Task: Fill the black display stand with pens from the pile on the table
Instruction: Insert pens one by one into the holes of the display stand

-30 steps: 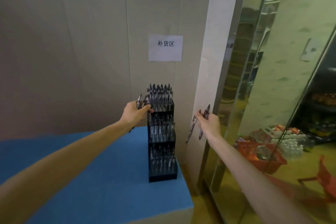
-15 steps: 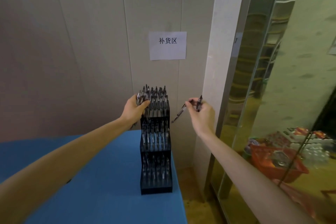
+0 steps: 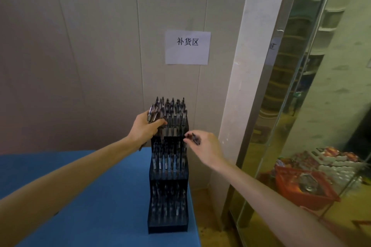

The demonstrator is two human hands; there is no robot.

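Observation:
The black stepped display stand rises in three tiers at the right end of the blue table, with pens standing in all tiers. My left hand grips a bundle of pens beside the top tier's left corner. My right hand pinches a dark pen at the stand's right edge, level with the top of the middle tier. Where that pen's lower end sits is hidden by the stand and my fingers.
A white paper sign hangs on the panel wall behind the stand. A white pillar and a reflective glass door stand just right of the table. A red basket sits behind the glass.
My right hand has come in from the pillar side and dropped to the stand's right edge with its pen. My left hand stays at the top tier with its bundle.

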